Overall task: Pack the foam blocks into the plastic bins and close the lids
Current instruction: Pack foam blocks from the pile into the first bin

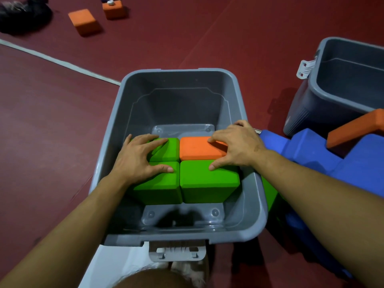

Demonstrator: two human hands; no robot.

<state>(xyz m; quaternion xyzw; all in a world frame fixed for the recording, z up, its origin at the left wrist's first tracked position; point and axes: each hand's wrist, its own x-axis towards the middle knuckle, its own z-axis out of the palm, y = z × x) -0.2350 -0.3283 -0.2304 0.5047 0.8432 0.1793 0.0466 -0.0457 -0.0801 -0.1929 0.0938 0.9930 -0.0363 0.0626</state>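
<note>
right now both hands are lying flat on a square of four foam blocks inside the grey plastic bin [236, 104]. the left hand [137, 156] is spreading its fingers over the two green blocks on that side, the far one [168, 150] and the near one [160, 190], pressing down rather than gripping anything. the right hand [234, 146] is resting open too, fingertips on the orange block [197, 148] and thumb on the green block [207, 183] in front of it. the four blocks are touching one another, three green and one orange, sitting toward the middle of the bin with bare floor of the bin showing in front and behind.

a second grey bin [324, 88] is standing open to the right, well apart, with a white latch [305, 68] hanging on its rim. between the bins a pile of blue blocks [311, 154] is lying with one orange block [353, 127] leaning on top, and a sliver of green is peeking out beside the first bin's wall. two more orange blocks [84, 20] [114, 9] are sitting far off on the dark red floor [41, 121], near a black bundle [22, 15]. no writing is readable anywhere.
</note>
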